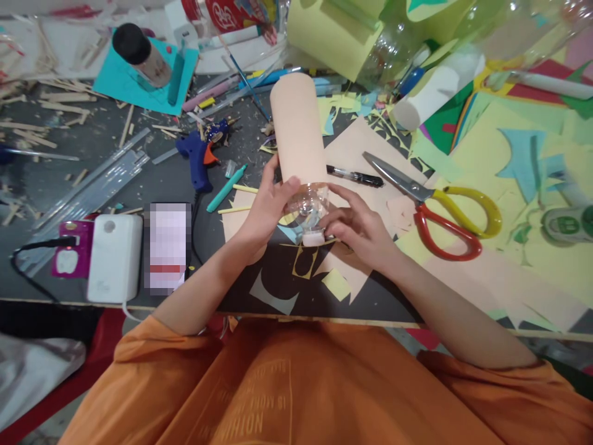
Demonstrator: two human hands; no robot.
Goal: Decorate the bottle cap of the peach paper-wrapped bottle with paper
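Fingers [288, 185] of left hand [266, 207] curled around clear bottle [309, 207], thumb pressed on lower edge of peach paper wrap [299, 130]. Fingers [340, 196] of right hand [359, 228] bent narrow, tips touching clear neck part of bottle and white cap [314, 237] from right side. Bottle lying tilted, cap end toward near side, wrapped body pointing far, above middle of table [139, 179].

Under both hands, peach paper sheet [356, 151] and yellow paper scraps [337, 284] on dark surface. Just right of wrap, black pen [356, 178] lying on peach sheet. Farther right, scissors [435, 207] with one yellow and one red handle, blades open, pointing far-left. Left of hands, teal stick [226, 188] and blue glue gun [198, 157], cable running toward near side. Near-left, white adapter [115, 256] beside purple socket block [69, 247], and blurred card [167, 247] just right of adapter. Far-left, dark-capped bottle [141, 55] lying on teal paper [125, 83], with wooden sticks [60, 102] scattered around. Far-right, white roll [433, 93] and big clear plastic bottle [417, 37] over coloured papers [509, 142]. Green-labelled round thing [567, 224] at right edge, blurred. Orange shirt [301, 389] filling near part.
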